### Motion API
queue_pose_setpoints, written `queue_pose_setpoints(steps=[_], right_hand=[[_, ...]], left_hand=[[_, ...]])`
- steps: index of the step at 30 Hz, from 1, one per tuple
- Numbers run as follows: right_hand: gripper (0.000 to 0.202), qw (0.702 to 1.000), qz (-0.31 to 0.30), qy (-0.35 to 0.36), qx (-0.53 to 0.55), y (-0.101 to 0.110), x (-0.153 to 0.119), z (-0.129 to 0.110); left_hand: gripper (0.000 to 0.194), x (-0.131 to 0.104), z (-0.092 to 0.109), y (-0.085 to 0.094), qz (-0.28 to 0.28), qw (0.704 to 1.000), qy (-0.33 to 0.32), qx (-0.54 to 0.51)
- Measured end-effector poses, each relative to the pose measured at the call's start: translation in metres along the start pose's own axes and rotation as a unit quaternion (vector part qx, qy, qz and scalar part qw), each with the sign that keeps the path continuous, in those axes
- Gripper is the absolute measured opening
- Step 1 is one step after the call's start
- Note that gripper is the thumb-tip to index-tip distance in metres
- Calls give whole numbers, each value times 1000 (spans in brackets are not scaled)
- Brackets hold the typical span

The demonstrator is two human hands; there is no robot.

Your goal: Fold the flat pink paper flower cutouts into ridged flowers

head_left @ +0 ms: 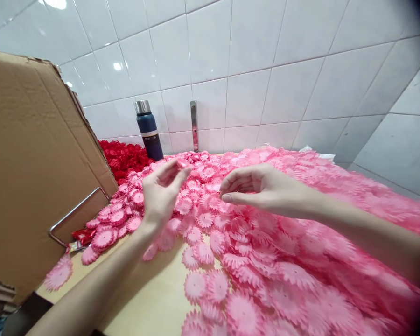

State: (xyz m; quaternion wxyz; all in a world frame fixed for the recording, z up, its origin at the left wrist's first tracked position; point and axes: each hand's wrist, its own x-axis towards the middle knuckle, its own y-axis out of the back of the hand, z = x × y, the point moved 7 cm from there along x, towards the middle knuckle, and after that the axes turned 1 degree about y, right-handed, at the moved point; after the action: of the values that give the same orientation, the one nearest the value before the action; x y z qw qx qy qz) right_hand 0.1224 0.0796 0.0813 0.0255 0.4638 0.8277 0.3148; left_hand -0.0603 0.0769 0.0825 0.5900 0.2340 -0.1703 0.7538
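My left hand (163, 191) is raised above the table, its thumb and fingers pinched on a small pink petal piece (184, 163). Facing it, my right hand (254, 186) is closed with thumb and fingertips together; whatever it may hold is too small to make out. A gap separates the two hands. Below and around them lie heaps of pink scalloped fabric petal discs (245, 312), many with a small hole in the middle. Smaller pink discs with darker edges (105, 237) are piled on the left.
A cardboard box (38, 163) stands at the left, beside a bent metal rod (75, 212) and a red wrapper (83, 236). Red petals (124, 158) and a dark blue bottle (149, 133) are at the back, before the tiled wall (252, 98). Bare tabletop (154, 289) shows in front.
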Motion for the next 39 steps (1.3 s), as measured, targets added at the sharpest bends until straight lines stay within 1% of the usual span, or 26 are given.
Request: queue_pose_setpoints(steps=[1,2,4,5,6,7,9,10,11,13,15,16,17,18,20,22,24,26,28,29,30,31,32,34,37,39], right_hand=[[15,1000,5,0,0,1,0,1],[15,1000,9,-1,2,1,0,2],[15,1000,12,-2,7,1,0,4],[15,1000,11,-1,10,1,0,5],[15,1000,10,0,12,1,0,5],[15,1000,10,0,14,1,0,5],[15,1000,9,0,16,1,-1,4],[16,1000,8,0,17,1,-1,3],[16,1000,8,-2,17,2,-1,3],[17,1000,6,-6,17,2,-1,2],[18,1000,3,-12,17,2,-1,3],[19,1000,1,-16,18,2,-1,3],[20,1000,-1,-20,20,2,-1,4],[20,1000,-3,-23,20,2,-1,4],[20,999,-4,-24,22,2,-2,5],[19,999,-3,-22,26,3,-2,5],[19,999,-3,-20,30,5,-1,5],[18,999,-2,-22,30,8,0,7],[18,999,4,-28,28,12,1,8],[18,999,9,-33,27,15,1,9],[18,999,14,-36,28,17,1,9],[19,999,19,-38,28,18,1,9],[19,999,23,-38,30,20,1,9],[21,999,28,-36,29,22,1,9],[22,998,52,-22,20,25,2,7],[23,995,95,-12,20,32,2,6]], left_hand=[[36,10,7,11,30,999,-27,21],[37,21,11,22,45,996,-48,54],[35,43,12,50,83,984,-69,140],[36,54,10,65,104,972,-73,198],[39,64,5,78,105,955,-67,268],[43,74,-3,89,86,935,-49,340],[51,89,-17,109,67,889,-7,453],[54,94,-23,112,42,872,3,487],[52,98,-26,111,16,866,-5,499],[43,104,-31,102,-28,874,-10,485],[36,107,-39,80,-98,881,-12,464],[35,108,-44,66,-146,879,-12,454],[37,107,-54,51,-216,864,-2,455],[36,108,-61,42,-246,855,14,456],[27,114,-72,32,-252,850,27,462],[24,119,-76,28,-242,850,34,466],[24,124,-70,27,-225,856,29,465],[29,127,-56,26,-207,868,11,452],[40,127,-39,22,-204,888,-9,412],[46,125,-32,18,-219,917,-1,334],[49,122,-28,13,-243,933,16,265],[47,119,-25,7,-268,940,36,207],[42,116,-22,3,-277,947,56,153],[36,110,-18,-7,-284,952,93,71],[32,92,-7,-31,-345,930,125,16],[29,79,4,-49,-376,917,128,-16]])
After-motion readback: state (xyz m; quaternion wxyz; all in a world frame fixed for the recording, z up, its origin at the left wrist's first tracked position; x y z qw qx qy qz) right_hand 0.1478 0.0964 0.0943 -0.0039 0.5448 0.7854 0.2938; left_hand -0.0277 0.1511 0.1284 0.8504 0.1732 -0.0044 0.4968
